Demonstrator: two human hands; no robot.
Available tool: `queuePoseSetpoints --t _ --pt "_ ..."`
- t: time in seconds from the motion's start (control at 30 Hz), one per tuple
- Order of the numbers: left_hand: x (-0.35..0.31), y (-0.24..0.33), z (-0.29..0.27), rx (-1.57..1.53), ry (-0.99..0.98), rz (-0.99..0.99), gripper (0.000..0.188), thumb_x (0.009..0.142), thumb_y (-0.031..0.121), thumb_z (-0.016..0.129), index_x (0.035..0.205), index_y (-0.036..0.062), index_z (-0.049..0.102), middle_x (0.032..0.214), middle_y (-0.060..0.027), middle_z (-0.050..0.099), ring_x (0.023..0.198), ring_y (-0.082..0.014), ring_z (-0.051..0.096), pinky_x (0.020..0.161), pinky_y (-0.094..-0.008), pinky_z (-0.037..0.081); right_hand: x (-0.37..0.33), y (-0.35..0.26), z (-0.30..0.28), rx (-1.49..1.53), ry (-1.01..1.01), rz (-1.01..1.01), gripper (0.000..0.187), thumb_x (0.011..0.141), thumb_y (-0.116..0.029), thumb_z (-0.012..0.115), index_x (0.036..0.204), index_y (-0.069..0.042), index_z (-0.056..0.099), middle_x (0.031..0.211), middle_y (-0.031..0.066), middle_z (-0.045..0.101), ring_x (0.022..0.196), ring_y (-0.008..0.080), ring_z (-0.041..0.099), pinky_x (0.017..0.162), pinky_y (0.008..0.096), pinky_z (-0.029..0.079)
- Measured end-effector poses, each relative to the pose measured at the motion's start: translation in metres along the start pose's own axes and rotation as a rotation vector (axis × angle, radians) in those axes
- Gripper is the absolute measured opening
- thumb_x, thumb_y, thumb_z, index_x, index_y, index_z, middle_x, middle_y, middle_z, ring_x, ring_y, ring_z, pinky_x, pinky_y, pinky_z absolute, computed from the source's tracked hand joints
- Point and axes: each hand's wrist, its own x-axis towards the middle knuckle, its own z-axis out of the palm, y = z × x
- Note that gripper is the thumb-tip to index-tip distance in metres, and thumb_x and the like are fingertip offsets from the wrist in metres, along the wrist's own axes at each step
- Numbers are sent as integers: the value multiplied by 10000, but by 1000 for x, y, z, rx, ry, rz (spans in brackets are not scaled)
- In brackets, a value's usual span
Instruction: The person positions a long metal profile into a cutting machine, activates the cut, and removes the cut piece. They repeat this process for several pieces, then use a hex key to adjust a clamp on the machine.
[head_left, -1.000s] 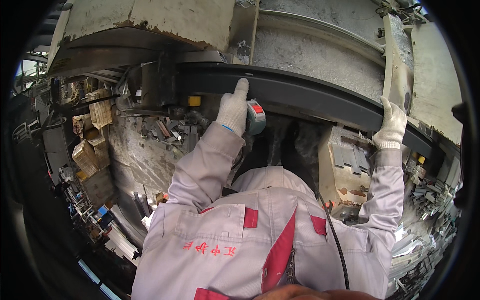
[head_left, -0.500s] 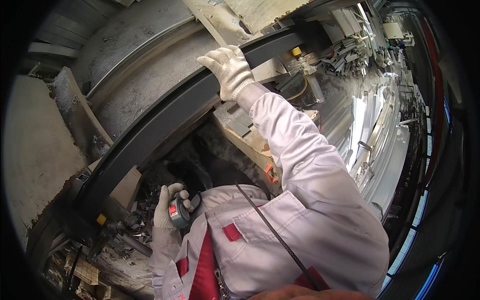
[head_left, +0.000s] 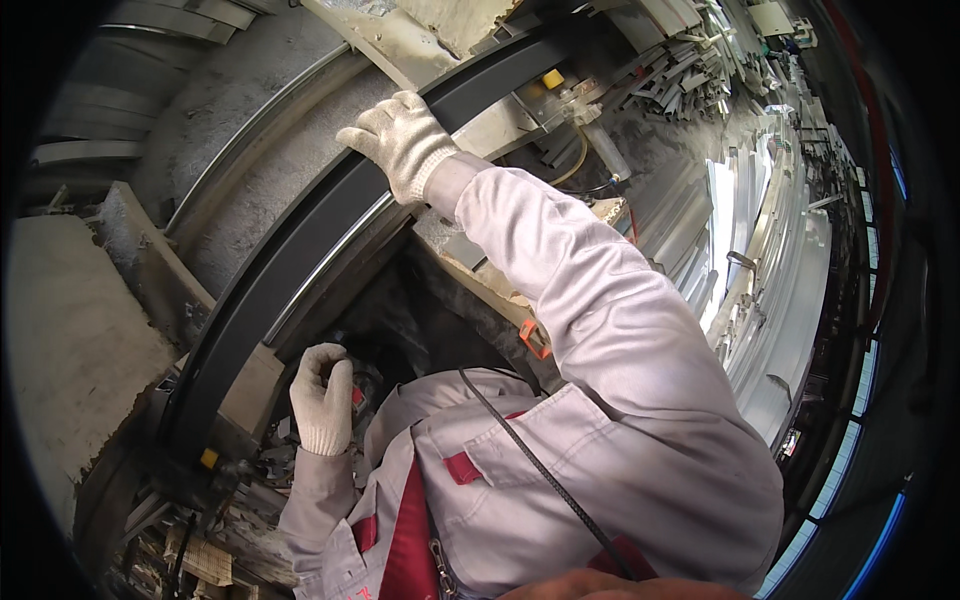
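My right hand (head_left: 402,145), in a white knitted glove, is closed over a long dark grey metal profile (head_left: 320,212), which runs from lower left to upper right. A bright silvery strip shows along the profile's near side. Close to my body, my gloved left hand (head_left: 322,392) is curled, thumb and fingers bent round. Its hold on the tape measure (head_left: 357,396) is mostly hidden; only a bit of red and grey shows beside the fingers.
Yellow blocks (head_left: 553,79) sit near both ends of the profile. Beyond it lies a dusty grey machine bed (head_left: 265,130) with a raised rail. Long silvery metal strips (head_left: 770,300) are heaped on the right. An orange piece (head_left: 535,338) is near my waist, and offcuts lie at lower left.
My left hand has turned over and risen slightly, hiding most of the tape measure. The profile looks tilted, baring its silvery strip. My right hand has shifted left in view, still gripping it.
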Motion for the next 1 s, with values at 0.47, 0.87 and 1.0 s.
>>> queuePoseSetpoints --t 0.47,0.87,1.0 --pt "70 86 -14 1475 474 -6 1040 840 267 935 1688 141 346 1623 -115 464 982 -326 776 778 -452 658 9 17 10 67 99 -192 790 744 -96 868 1458 -223 553 1270 77 647 1256 293 620 1089 479 420" --pt "78 97 -45 1295 396 -55 722 826 229 925 1400 38 532 1315 -166 620 1046 -339 790 827 -453 658 13 31 20 226 198 -321 839 688 -45 846 1475 -186 591 1310 75 664 1258 331 626 1180 517 410" --pt "77 93 -53 1212 378 -11 706 804 170 915 1398 43 555 1318 -177 632 1046 -358 786 844 -463 653 17 29 17 242 220 -350 838 673 -47 844 1464 -167 595 1301 93 672 1243 340 634 1162 520 419"
